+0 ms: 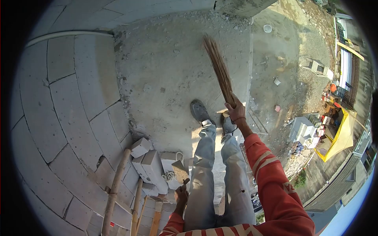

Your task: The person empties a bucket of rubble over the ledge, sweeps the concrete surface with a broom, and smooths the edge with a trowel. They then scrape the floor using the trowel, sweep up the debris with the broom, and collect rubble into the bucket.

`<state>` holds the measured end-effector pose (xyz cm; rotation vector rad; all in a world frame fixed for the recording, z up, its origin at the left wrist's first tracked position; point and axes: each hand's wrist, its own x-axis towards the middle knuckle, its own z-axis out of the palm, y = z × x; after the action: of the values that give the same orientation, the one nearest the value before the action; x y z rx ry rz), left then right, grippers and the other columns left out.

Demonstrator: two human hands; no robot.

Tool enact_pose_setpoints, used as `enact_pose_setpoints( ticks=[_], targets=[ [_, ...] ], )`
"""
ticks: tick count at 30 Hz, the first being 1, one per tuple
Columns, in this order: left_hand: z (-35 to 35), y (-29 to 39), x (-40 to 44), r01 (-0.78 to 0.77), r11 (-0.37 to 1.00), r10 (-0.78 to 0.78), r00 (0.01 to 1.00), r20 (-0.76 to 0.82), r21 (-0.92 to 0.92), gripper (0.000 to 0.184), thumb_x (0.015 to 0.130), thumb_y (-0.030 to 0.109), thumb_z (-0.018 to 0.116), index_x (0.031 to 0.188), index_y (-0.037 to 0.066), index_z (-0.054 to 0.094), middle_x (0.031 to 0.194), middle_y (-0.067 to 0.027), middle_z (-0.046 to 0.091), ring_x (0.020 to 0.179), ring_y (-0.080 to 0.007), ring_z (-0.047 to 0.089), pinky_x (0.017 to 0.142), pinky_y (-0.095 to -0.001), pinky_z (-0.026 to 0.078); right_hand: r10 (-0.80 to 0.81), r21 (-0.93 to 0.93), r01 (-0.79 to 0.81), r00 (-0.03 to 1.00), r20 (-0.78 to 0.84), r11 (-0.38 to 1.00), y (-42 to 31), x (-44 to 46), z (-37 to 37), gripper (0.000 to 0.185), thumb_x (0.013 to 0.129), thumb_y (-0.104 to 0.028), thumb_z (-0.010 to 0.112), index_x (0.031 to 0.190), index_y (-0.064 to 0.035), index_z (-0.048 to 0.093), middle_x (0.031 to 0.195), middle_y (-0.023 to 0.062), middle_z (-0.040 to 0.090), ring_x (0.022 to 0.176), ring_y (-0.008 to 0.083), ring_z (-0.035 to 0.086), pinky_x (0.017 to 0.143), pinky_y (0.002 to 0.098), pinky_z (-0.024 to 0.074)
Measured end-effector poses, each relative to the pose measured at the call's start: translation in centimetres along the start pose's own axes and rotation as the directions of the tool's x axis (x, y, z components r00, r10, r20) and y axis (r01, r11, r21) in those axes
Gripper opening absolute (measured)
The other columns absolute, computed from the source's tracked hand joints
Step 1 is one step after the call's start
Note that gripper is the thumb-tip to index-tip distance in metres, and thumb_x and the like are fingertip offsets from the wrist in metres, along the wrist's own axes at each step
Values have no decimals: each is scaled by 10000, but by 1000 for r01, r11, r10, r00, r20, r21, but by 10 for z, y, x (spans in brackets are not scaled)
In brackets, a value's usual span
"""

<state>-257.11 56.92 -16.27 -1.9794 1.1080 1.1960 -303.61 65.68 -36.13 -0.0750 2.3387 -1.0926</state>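
My right hand (237,112) is closed around the bound end of a twig hand broom (217,67). The broom's bristles point forward and slightly left over the concrete floor, and their tips look a little blurred. Low on the left, beside my thigh, my left hand (181,195) is wrapped round the handle of a trowel (180,172) with a flat, dirty brownish blade. The blade points forward, in front of pale blocks and a looped white rope (169,176); I cannot tell whether it touches them.
A block wall (63,114) rises on the left. Pale blocks (151,167) are stacked near its foot, beside wooden poles (116,192). Grit lies on the floor (157,78). Past the floor's right edge, lower ground holds a white bucket (267,28), rubble and a yellow canopy (341,135).
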Motion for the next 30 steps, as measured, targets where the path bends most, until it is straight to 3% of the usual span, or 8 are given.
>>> enact_pose_setpoints(
  ticks=[3, 5, 7, 11, 15, 25, 27, 30],
  targets=[
    [-9, 55, -22, -37, 999, 37, 999, 8, 19, 309, 902, 349, 576, 762, 91, 482, 560, 8, 464, 418, -84, 440, 379, -257, 348, -283, -118, 292, 955, 83, 949, 3, 48, 20, 598, 772, -159, 714, 1328, -146, 495, 996, 152, 666, 714, 215, 654, 648, 344, 548],
    [-18, 53, -14, -40, 999, 40, 999, 10, 11, 311, 904, 339, 578, 746, 90, 477, 537, 6, 459, 401, -87, 442, 367, -258, 349, 275, -34, -279, 907, 318, 960, -29, 82, 7, 579, 771, -170, 705, 1316, -179, 511, 896, 129, 667, 559, 179, 622, 518, 332, 535],
    [-31, 53, -15, -37, 999, 37, 999, 10, 0, 315, 906, 328, 579, 731, 89, 472, 514, 4, 454, 384, -91, 444, 356, -259, 350, 309, -41, -307, 927, 214, 951, -14, 110, -16, 552, 786, -152, 699, 1309, -195, 526, 746, 82, 629, 522, 145, 578, 461, 313, 512],
    [-42, 57, -18, -5, 994, 2, 1000, -28, -106, 328, 913, 315, 570, 707, 79, 471, 483, -2, 453, 360, -110, 453, 340, -272, 372, 482, 517, -396, 875, -36, 759, 22, 130, -59, 564, 827, -141, 680, 1351, -164, 475, 628, 9, 538, 489, 113, 495, 413, 290, 475],
    [-49, 53, -13, -7, 988, 4, 1000, -19, -152, 332, 922, 315, 557, 711, 73, 475, 486, -10, 464, 363, -119, 458, 340, -280, 381, 499, 571, -346, 857, -131, 744, -22, 105, -77, 557, 857, -146, 643, 1366, -113, 421, 606, 23, 513, 442, 117, 469, 400, 272, 439],
    [-33, 92, -35, -68, 997, 67, 998, -17, -42, 349, 918, 300, 551, 671, 58, 496, 496, -18, 471, 373, -120, 452, 359, -287, 372, 225, -96, -213, 965, 132, 972, -24, 165, -50, 576, 778, -155, 704, 1320, -219, 520, 694, 70, 636, 528, 148, 605, 471, 310, 519],
    [-33, 100, -45, -64, 997, 62, 996, -59, -42, 347, 916, 300, 556, 672, 60, 495, 498, -18, 471, 372, -121, 450, 358, -286, 375, 448, 70, -449, 894, 30, 891, -23, 185, -83, 580, 768, -171, 711, 1317, -184, 523, 721, 81, 648, 539, 154, 606, 498, 310, 524],
    [-23, 102, -61, -11, 993, 0, 995, -98, -114, 341, 911, 301, 564, 674, 66, 494, 498, -17, 469, 367, -123, 447, 351, -287, 379, 528, 248, -493, 844, -99, 834, 10, 172, -104, 589, 762, -215, 712, 1315, -146, 521, 719, 86, 652, 536, 149, 602, 518, 315, 523]
  ],
)
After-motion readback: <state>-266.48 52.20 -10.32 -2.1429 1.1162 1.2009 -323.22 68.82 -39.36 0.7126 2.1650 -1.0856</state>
